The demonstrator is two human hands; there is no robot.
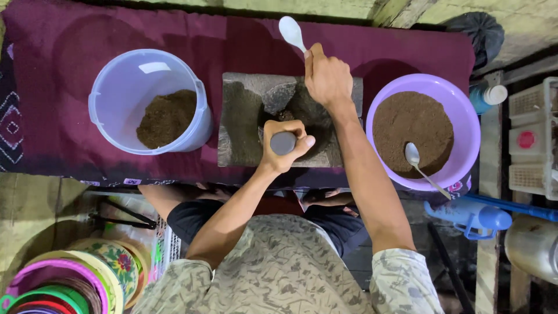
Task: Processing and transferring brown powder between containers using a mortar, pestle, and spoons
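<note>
My left hand [283,146] is wrapped around the top of a grey stone pestle [283,142] standing upright in a square stone mortar [239,119]. Brown powder lies in the mortar's hollow beside the pestle. My right hand [326,77] reaches over the mortar's far edge and grips the handle of a white plastic spoon [290,32], whose bowl points away from me. The mortar rests on a dark red cloth [64,52].
A pale blue bucket [125,75] partly filled with brown powder stands left of the mortar. To the right, a purple bowl [462,116] holds brown powder and a metal spoon [414,157]. Stacked colourful rings [87,273] lie lower left; bottles and white baskets [532,136] crowd the right.
</note>
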